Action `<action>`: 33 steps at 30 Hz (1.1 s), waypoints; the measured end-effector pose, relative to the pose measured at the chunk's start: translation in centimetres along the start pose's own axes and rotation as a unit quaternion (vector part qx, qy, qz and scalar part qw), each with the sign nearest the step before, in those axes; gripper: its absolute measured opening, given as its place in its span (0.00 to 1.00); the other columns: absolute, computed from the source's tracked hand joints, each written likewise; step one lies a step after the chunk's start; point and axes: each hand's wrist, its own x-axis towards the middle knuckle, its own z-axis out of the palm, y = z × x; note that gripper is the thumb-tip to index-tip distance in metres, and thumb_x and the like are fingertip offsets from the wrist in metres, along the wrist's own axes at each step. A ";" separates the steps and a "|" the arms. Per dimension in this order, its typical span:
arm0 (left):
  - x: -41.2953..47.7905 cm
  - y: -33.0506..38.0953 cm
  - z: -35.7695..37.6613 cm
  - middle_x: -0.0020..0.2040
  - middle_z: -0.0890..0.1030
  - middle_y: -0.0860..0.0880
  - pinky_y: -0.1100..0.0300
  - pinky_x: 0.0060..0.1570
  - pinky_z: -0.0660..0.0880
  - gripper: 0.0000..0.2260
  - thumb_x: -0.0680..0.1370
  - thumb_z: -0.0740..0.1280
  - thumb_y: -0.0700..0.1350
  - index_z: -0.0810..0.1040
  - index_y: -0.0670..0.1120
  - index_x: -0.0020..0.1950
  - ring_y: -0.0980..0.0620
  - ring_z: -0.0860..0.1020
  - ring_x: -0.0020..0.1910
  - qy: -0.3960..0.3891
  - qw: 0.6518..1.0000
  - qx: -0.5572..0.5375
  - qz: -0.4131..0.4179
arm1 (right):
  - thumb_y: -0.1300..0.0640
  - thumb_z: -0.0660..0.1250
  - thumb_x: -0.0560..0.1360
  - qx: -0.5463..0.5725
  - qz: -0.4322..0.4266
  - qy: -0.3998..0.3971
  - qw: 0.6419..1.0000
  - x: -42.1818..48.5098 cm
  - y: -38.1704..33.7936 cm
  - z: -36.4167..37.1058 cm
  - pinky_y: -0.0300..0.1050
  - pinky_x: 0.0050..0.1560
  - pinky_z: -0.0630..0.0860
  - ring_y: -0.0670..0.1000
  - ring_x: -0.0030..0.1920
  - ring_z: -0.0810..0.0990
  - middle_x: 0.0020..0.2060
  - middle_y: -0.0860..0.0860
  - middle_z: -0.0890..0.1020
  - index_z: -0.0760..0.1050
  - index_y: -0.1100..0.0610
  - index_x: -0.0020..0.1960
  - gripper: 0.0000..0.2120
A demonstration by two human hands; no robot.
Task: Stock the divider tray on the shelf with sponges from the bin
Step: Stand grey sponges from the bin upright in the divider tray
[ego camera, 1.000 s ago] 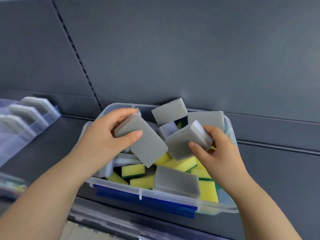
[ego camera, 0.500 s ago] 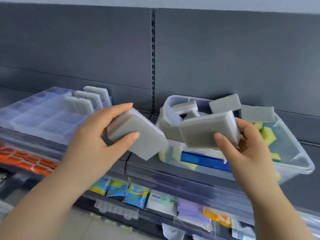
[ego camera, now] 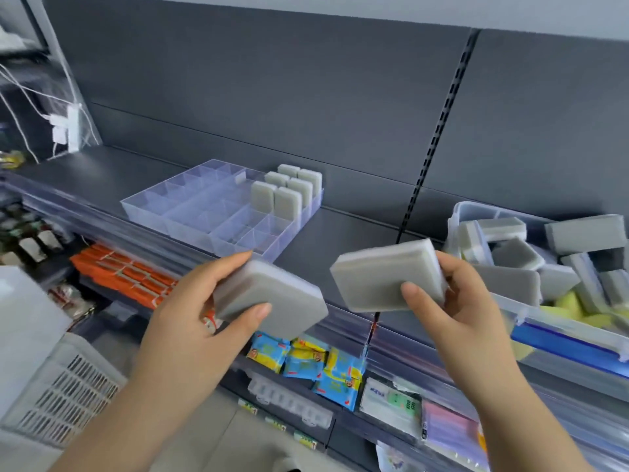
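Note:
My left hand (ego camera: 200, 321) grips a grey sponge (ego camera: 272, 298) between thumb and fingers, in front of the shelf edge. My right hand (ego camera: 456, 311) holds a second grey sponge (ego camera: 384, 274) the same way, a little higher and to the right. The clear divider tray (ego camera: 190, 212) sits on the dark shelf beyond my left hand, with several grey sponges (ego camera: 286, 192) standing upright in its far right compartments. At the right edge of the view, the clear bin (ego camera: 575, 332) holds several grey and yellow sponges.
The dark shelf (ego camera: 340, 233) runs between tray and bin. Below it hang blue and yellow packets (ego camera: 306, 362) and orange packs (ego camera: 126, 274). A white slotted crate (ego camera: 54, 390) stands at lower left. White cables (ego camera: 64, 127) hang at far left.
Both hands lifted a sponge each out of the bin and carried them left. The view swung left, bringing the divider tray toward the centre and the bin to the right edge.

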 end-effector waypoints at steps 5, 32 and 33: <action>4.2 -4.1 -0.8 0.59 0.78 0.59 0.48 0.59 0.72 0.23 0.63 0.69 0.60 0.73 0.67 0.57 0.55 0.76 0.59 0.003 0.999 -0.032 -0.032 | 0.56 0.70 0.72 -0.006 -0.012 0.002 1.000 5.1 2.0 4.7 0.35 0.44 0.75 0.42 0.44 0.78 0.46 0.39 0.80 0.72 0.43 0.54 0.14; 31.1 -20.2 -6.1 0.56 0.77 0.64 0.62 0.54 0.71 0.23 0.64 0.70 0.55 0.73 0.66 0.58 0.61 0.76 0.56 -0.145 0.987 -0.030 -0.062 | 0.55 0.67 0.72 -0.313 0.035 -0.039 0.948 22.8 6.2 23.2 0.21 0.51 0.65 0.34 0.55 0.70 0.53 0.33 0.71 0.67 0.38 0.58 0.20; 31.7 -20.6 -6.5 0.55 0.77 0.65 0.62 0.54 0.71 0.23 0.63 0.70 0.56 0.73 0.66 0.58 0.61 0.76 0.55 -0.162 0.984 -0.036 -0.062 | 0.55 0.67 0.71 -0.322 0.043 -0.023 0.945 22.6 5.9 23.7 0.20 0.50 0.65 0.34 0.55 0.69 0.53 0.33 0.70 0.67 0.38 0.58 0.20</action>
